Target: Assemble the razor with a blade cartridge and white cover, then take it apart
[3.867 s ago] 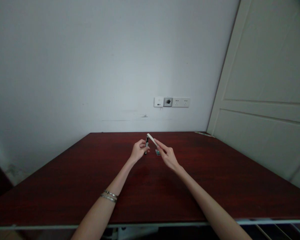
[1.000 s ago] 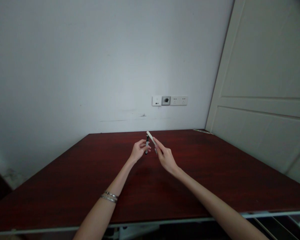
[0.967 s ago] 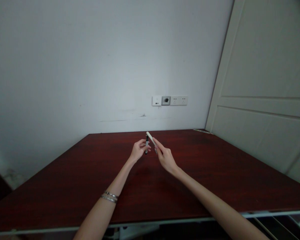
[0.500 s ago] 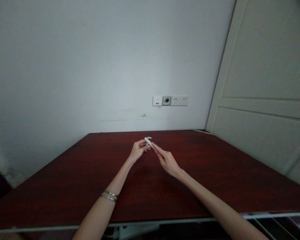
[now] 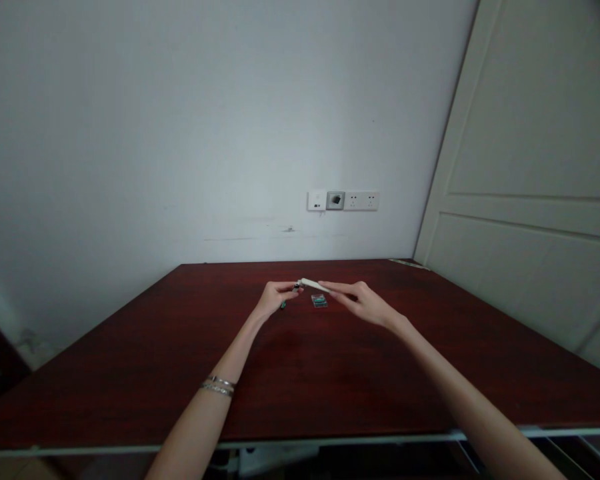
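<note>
Both arms reach far out over a dark red table (image 5: 300,373). My left hand (image 5: 276,298) pinches a small dark pen-like piece (image 5: 290,294) with a green tip showing below the fingers. My right hand (image 5: 363,301) holds a slim white stick (image 5: 313,285) nearly level, its far end close to the left fingertips. Between the hands, a small teal packet (image 5: 319,301) lies on the table. Silver bracelets sit on my left wrist (image 5: 217,386).
A white wall with a row of sockets (image 5: 343,201) rises behind the table. A pale panelled door (image 5: 525,180) stands at the right. The table's light front edge (image 5: 300,440) runs along the bottom of the view.
The white stick has dropped from steeply tilted to nearly level. My right hand has swung to the right, uncovering the teal packet. The left hand stays in place.
</note>
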A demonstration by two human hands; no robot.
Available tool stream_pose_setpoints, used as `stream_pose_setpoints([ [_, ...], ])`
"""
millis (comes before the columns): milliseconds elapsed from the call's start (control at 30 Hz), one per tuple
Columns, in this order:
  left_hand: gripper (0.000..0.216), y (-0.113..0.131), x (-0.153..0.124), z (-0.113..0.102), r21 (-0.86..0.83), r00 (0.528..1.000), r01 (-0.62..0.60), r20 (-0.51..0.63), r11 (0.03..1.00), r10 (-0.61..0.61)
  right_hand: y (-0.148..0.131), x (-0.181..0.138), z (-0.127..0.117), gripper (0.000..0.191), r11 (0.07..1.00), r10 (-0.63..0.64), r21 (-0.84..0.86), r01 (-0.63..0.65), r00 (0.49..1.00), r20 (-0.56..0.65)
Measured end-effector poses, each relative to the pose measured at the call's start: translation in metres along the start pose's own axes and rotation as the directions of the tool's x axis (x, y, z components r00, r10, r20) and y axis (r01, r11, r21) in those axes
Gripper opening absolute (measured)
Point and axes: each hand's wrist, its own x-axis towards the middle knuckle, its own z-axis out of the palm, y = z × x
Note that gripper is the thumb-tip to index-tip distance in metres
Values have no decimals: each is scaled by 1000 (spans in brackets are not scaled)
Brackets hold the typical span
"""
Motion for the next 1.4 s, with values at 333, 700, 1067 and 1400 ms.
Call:
stream_pose_setpoints([
  [333,27,1,-2,0,38,1000,6,10,999,-7,-3,3,3,39,995,49,84,-50,999,13],
  [700,28,-3,0,-1,67,1000,-3,24,998,2,-4,7,5,39,993,-9,120,-7,992,125],
  [1067,26,-1,-2,0,46,999,-5,39,999,3,-1,10,1,38,990,17,139,-30,996,90],
  [1400,27,-4,-1,-1,30,999,6,48,1000,-7,1,7,-6,39,960,12,277,-40,995,102],
])
